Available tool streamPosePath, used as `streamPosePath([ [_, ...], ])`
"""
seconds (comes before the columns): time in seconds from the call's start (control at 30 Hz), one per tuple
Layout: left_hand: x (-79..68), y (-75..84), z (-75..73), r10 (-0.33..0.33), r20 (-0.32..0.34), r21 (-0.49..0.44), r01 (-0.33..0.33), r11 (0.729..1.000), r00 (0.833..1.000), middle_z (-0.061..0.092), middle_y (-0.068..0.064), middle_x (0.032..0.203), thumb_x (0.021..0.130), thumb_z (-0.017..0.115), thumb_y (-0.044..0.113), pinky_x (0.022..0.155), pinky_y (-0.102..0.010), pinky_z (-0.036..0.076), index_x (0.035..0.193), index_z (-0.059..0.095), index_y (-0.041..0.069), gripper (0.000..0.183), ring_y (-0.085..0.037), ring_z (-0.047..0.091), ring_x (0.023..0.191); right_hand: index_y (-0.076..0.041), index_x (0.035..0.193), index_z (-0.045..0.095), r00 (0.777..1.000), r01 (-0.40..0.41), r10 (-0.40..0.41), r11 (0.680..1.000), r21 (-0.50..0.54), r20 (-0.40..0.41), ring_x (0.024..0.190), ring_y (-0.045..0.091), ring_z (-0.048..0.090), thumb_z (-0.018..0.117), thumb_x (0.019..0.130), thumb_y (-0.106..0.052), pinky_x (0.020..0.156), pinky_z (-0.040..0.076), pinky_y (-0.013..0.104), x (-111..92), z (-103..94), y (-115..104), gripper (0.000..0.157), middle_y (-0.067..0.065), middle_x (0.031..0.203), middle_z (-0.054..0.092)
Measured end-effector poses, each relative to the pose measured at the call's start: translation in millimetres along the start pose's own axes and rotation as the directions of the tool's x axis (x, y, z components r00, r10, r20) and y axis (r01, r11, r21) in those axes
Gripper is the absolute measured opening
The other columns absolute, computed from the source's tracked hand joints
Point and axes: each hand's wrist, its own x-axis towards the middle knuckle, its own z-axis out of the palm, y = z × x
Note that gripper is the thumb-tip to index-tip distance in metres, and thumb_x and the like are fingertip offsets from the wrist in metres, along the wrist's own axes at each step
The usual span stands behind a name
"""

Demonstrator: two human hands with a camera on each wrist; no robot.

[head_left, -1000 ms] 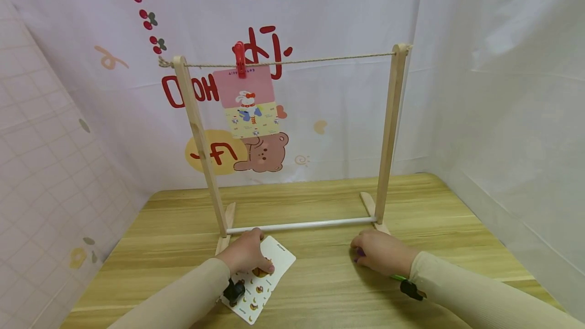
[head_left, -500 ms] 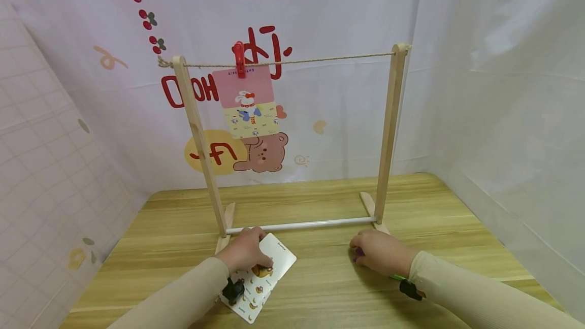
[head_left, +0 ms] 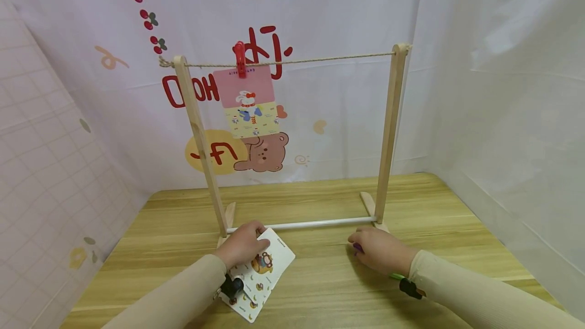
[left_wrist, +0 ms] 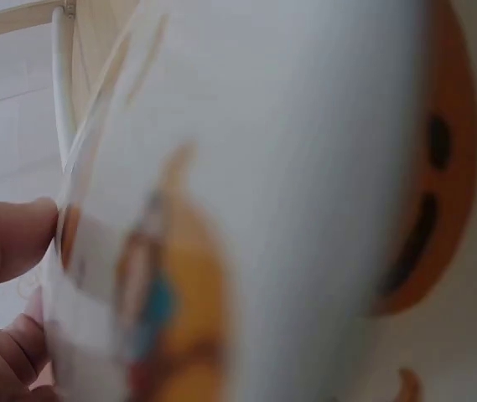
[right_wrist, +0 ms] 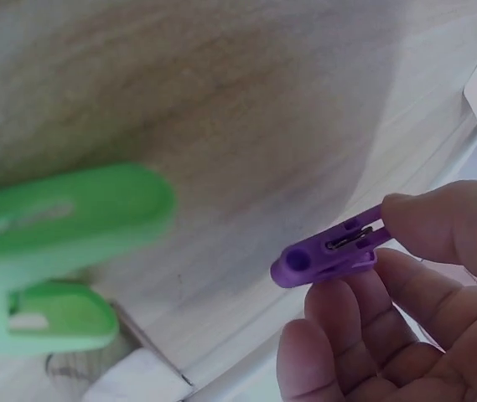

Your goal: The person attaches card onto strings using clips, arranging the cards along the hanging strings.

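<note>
In the head view my left hand point(head_left: 242, 245) pinches a white card point(head_left: 279, 255) printed with a monkey and bananas, near the left foot of a wooden stand. Thumb and fingers grip the card's edge point(left_wrist: 305, 126) in the left wrist view, where it looks bent and blurred. Another banana-print card point(head_left: 247, 314) seems to lie partly under it. On the right, my right hand point(head_left: 386, 250) holds a purple clothespin point(right_wrist: 330, 255) between thumb and fingers, low over the table. A green clothespin point(right_wrist: 70, 213) is close to the right wrist camera, mostly hidden by that hand in the head view.
The wooden stand point(head_left: 388, 141) carries a string point(head_left: 320, 59) across its top and a white rod point(head_left: 315, 224) at the bottom. From the string, a red clothespin point(head_left: 240, 60) holds a pink and yellow card point(head_left: 249, 100). White printed cloth surrounds the wood-grain table point(head_left: 320, 288).
My left hand has shifted slightly away from me, raising the upper card's far end and sliding it over the lower one. The right hand has barely moved, still gripping the purple clothespin.
</note>
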Motion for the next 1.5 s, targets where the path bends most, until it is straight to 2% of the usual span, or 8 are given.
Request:
streamPosePath([
  [0.13, 0.2, 2.3, -2.1, -0.004, -0.043, 0.019, 0.005, 1.0, 0.999, 0.054, -0.005, 0.082, 0.09, 0.058, 0.032, 0.053, -0.03, 0.044, 0.106, 0.052, 0.012, 0.025, -0.015, 0.055, 0.064, -0.009, 0.104, 0.065, 0.999, 0.019, -0.02, 1.0, -0.016, -0.032, 0.073, 0.002, 0.05, 0.066, 0.082, -0.013, 0.062, 0.045, 0.023, 0, 0.2, 0, 0.022, -0.003, 0.089, 0.059],
  [0.4, 3.7, 4.8, -5.4, -0.001, -0.072, -0.049, -0.002, 0.999, 0.997, 0.055, -0.005, 0.082, 0.091, 0.055, 0.031, 0.05, -0.031, 0.048, 0.099, 0.054, 0.015, 0.018, -0.015, 0.058, 0.06, -0.009, 0.092, 0.064, 0.995, 0.051, -0.051, 0.999, -0.01, -0.087, 0.072, 0.003, 0.047, 0.065, 0.079, -0.007, 0.061, 0.043, 0.022, 1, -2.4, -1, 0.013, -0.004, 0.083, 0.057],
  [0.63, 3.8, 11.6, -12.3, -0.01, -0.077, -0.113, 0.001, 0.994, 0.997, 0.055, -0.006, 0.085, 0.091, 0.055, 0.029, 0.052, -0.03, 0.048, 0.103, 0.055, 0.015, 0.019, -0.016, 0.058, 0.065, -0.008, 0.092, 0.063, 0.996, 0.017, -0.015, 1.0, 0.02, -0.09, 0.075, 0.005, 0.051, 0.065, 0.079, -0.007, 0.061, 0.046, 0.023, 5, -8.1, -3, 0.013, -0.003, 0.084, 0.058],
  [0.8, 1.6, 17.4, -17.2, 0.018, -0.089, -0.159, -0.032, 0.987, 0.996, 0.057, -0.005, 0.089, 0.092, 0.053, 0.028, 0.058, -0.03, 0.048, 0.108, 0.057, 0.016, 0.02, -0.016, 0.057, 0.07, -0.008, 0.095, 0.062, 0.997, -0.007, 0.011, 0.999, 0.049, -0.081, 0.075, 0.005, 0.051, 0.065, 0.08, -0.006, 0.063, 0.047, 0.024, 4, -13.1, -4, 0.015, -0.002, 0.087, 0.057],
  [0.97, 1.8, 22.6, -20.9, 0.046, -0.098, -0.214, -0.066, 0.975, 0.994, 0.06, -0.004, 0.086, 0.094, 0.05, 0.028, 0.057, -0.031, 0.05, 0.102, 0.058, 0.017, 0.016, -0.017, 0.06, 0.068, -0.009, 0.096, 0.061, 0.993, -0.004, 0.008, 0.999, 0.037, -0.119, 0.082, 0.009, 0.055, 0.064, 0.081, -0.008, 0.068, 0.048, 0.027, 5, -14.1, -3, 0.015, -0.002, 0.091, 0.059],
  [1.1, 2.2, 26.8, -23.5, 0.059, -0.13, -0.244, -0.089, 0.966, 0.99, 0.061, -0.003, 0.087, 0.093, 0.05, 0.028, 0.059, -0.031, 0.05, 0.099, 0.059, 0.02, 0.013, -0.017, 0.06, 0.069, -0.012, 0.097, 0.06, 0.987, 0.012, -0.01, 1.0, 0.01, -0.157, 0.088, 0.013, 0.059, 0.066, 0.082, -0.01, 0.072, 0.051, 0.028, 6, -15.4, -1, 0.016, -0.002, 0.094, 0.059],
  [1.3, 0.9, 33.4, -25.9, 0.048, -0.143, -0.316, -0.092, 0.944, 0.989, 0.062, -0.003, 0.09, 0.093, 0.051, 0.029, 0.063, -0.032, 0.051, 0.101, 0.059, 0.021, 0.014, -0.018, 0.061, 0.074, -0.016, 0.096, 0.058, 0.975, 0.053, -0.05, 0.999, 0.007, -0.218, 0.089, 0.014, 0.061, 0.067, 0.082, -0.01, 0.074, 0.052, 0.028, 7, -22.7, -1, 0.018, -0.003, 0.096, 0.058],
  [1.5, -1.0, 40.0, -28.5, 0.047, -0.151, -0.375, -0.101, 0.921, 0.988, 0.062, -0.003, 0.095, 0.094, 0.05, 0.03, 0.07, -0.033, 0.051, 0.101, 0.059, 0.02, 0.016, -0.019, 0.061, 0.08, -0.013, 0.101, 0.06, 0.962, 0.066, -0.061, 0.998, 0.012, -0.265, 0.089, 0.015, 0.062, 0.07, 0.081, -0.012, 0.074, 0.052, 0.028, 10, -30.9, -2, 0.022, -0.002, 0.098, 0.06],
])
